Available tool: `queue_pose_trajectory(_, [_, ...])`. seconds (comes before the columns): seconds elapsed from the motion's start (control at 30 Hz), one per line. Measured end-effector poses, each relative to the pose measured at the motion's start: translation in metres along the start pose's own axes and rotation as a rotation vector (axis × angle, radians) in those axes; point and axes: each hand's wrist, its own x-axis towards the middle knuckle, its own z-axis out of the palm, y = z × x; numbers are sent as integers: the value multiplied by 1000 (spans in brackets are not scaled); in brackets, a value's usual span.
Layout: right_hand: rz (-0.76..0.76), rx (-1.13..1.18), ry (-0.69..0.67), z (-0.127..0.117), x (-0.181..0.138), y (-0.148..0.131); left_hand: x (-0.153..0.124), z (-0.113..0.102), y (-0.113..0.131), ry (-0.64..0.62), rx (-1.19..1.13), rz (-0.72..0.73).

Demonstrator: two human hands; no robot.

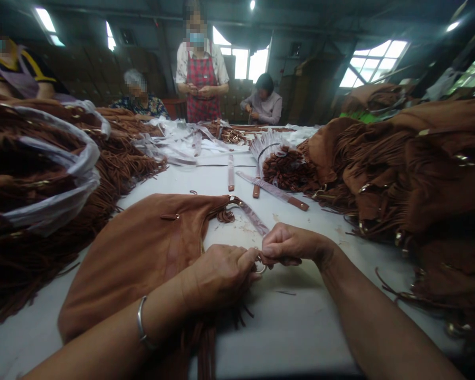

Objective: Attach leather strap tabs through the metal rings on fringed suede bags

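Observation:
A brown suede-like handbag (126,253) lies on the white table, with fringe hanging near its front edge. My left hand (224,272) is closed on the bag's near corner, beside a metal ring (262,267). Right against it, my right hand (283,245) is a fist around the brown end of a shoulder strap. That strap (254,217) is wrapped in clear plastic, and its far end meets the bag's other corner at a metal fitting. My fingers hide how the near strap end sits at the ring.
Fringed brown bags are piled at the left (24,211) and right (427,174). Loose wrapped straps (277,191) and a tied strap bundle (283,163) lie beyond the handbag. Several people are at the far side, one standing in a checked apron (201,84).

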Motion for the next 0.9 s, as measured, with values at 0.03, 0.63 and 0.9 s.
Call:
queue_pose_trajectory(0.03, [10,-7,6,1,-1,-1,0,0,0,-2,-4,-5])
queue_pose_trajectory(0.63, [-45,160,118,-2,0,6,20,2,1,-112,123,-145])
queue_pose_trajectory(0.9, [14,150,227,1,4,10,18,2,-5,20,282,-43])
